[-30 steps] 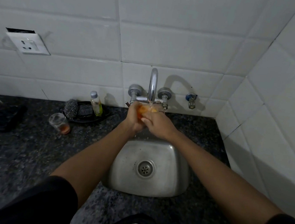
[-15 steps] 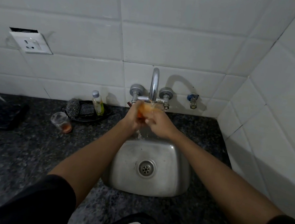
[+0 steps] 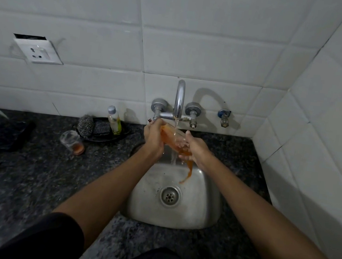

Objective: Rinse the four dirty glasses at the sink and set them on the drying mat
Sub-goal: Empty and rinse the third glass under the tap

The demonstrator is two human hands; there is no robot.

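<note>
Since half a second earlier, the clear drinking glass with orange liquid (image 3: 172,138) had tipped over on its side under the curved chrome tap (image 3: 179,97), and an orange stream (image 3: 188,172) was now spilling from its lower end into the square stainless-steel sink (image 3: 203,208). Water ran from the spout onto the glass. The left hand (image 3: 154,138) gripped the upper end with curled fingers, while the right hand (image 3: 195,149) held the lower end, its thumb raised beside the rim. Both hands stayed above the back edge of the basin. On the dark speckled stone counter (image 3: 20,175), a second clear glass with an orange residue at its bottom (image 3: 72,141) stood upright, just in front of a black dish holding scrubbers (image 3: 101,131) and a small clear bottle of yellow-green liquid (image 3: 114,120).
</note>
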